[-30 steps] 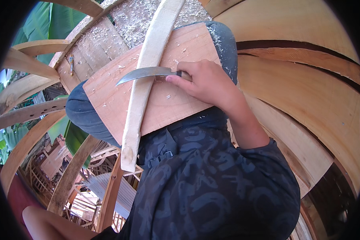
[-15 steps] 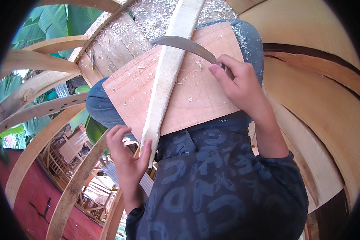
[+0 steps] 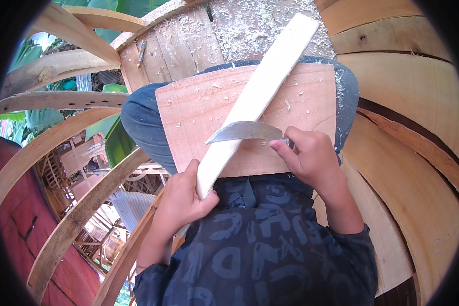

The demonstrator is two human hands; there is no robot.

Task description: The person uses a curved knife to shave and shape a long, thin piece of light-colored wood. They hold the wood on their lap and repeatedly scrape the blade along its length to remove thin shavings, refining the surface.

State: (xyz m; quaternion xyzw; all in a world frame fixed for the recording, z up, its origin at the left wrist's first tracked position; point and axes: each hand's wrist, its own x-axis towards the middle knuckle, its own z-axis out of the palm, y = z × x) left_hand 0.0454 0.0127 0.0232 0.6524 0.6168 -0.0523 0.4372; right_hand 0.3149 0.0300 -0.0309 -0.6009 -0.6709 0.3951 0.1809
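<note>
A long pale strip of wood lies slanted over a reddish board on my lap. My left hand grips the strip's near end, fingers on one side and thumb on the other. In my right hand is a curved knife, held by its handle, which the fingers mostly hide. The blade points left and crosses over the strip a little above my left hand. Whether its edge touches the wood I cannot tell. Several small shavings are scattered over the board.
Plank flooring ahead is covered with wood shavings; a small pen-like tube lies at its left. Curved wooden ribs rise on the left. Wide bent planks form a wall close on my right.
My left hand has closed round the strip's near end. The strip's far end has come nearer and swung right. My right hand has brought the knife down along the strip toward me.
</note>
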